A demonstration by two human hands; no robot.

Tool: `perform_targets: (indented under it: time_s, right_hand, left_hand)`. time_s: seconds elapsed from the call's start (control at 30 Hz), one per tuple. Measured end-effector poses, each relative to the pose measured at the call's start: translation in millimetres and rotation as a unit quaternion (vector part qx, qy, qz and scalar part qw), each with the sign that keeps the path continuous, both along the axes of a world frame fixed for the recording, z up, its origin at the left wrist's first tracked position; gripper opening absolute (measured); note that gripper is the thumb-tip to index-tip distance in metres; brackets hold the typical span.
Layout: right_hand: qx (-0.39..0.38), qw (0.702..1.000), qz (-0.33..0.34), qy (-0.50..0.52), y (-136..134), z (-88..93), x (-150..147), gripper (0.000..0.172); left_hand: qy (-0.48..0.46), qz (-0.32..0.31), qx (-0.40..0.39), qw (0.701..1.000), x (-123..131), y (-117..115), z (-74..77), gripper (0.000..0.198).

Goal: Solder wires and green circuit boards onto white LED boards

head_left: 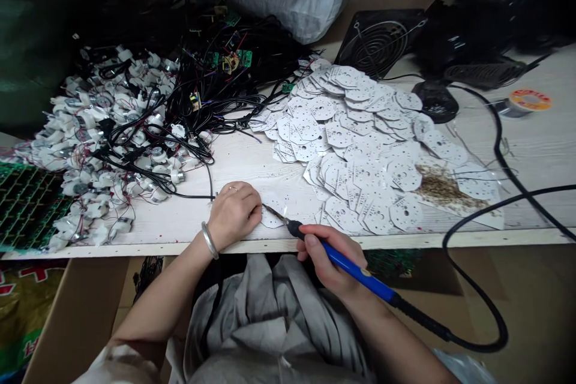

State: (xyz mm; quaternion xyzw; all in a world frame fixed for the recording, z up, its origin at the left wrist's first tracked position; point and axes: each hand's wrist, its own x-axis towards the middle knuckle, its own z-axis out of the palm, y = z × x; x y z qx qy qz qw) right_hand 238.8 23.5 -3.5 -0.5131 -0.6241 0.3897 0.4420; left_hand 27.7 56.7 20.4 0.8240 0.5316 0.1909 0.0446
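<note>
My right hand [335,255] grips a blue-handled soldering iron [355,269], its tip pointing left toward my left hand. My left hand [236,210] rests on the bench with its fingers curled closed. A black cable [193,196] runs in from the left and passes under that hand; the part within the fingers is hidden. Partly beneath the iron's tip lies a round white circuit board [272,219] with small holes. Whether the tip touches the board or a wire, I cannot tell.
Stacked white boards [346,150] spread right of my hands. White parts with thin wires [117,132] heap at left, near black cables with small green circuit boards [229,60]. Behind stands a black fan [380,45]. A solder spool [524,102] and brown crumbs [438,186] lie at right.
</note>
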Motion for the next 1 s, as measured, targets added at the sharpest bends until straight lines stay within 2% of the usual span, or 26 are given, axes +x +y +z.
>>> perform_targets:
  time_s: [0.17, 0.4, 0.6, 0.87, 1.0]
  right_hand:
    - [0.008, 1.0, 0.002, 0.0, 0.7, -3.6, 1.0, 0.02]
    - [0.08, 0.996, 0.028, -0.015, 5.7, -8.0, 2.9, 0.015]
    - [0.038, 0.999, 0.018, 0.012, 3.0, -2.8, 3.6, 0.017]
    - [0.048, 0.998, 0.017, -0.025, 4.1, -4.7, 4.0, 0.023]
    - [0.015, 0.998, 0.016, 0.055, 3.4, -7.0, 4.6, 0.014]
  left_hand:
    - [0.01, 0.016, -0.007, 1.0, 0.8, -1.1, 0.0, 0.012]
    - [0.012, 0.032, -0.019, 0.999, 4.0, -2.7, 0.6, 0.014]
    - [0.009, 0.037, -0.022, 0.999, 4.8, -4.2, 0.4, 0.013]
    - [0.005, 0.041, -0.017, 0.999, 5.4, -3.9, 0.8, 0.013]
    - [0.01, 0.043, -0.022, 0.999, 5.7, -4.2, 0.2, 0.013]
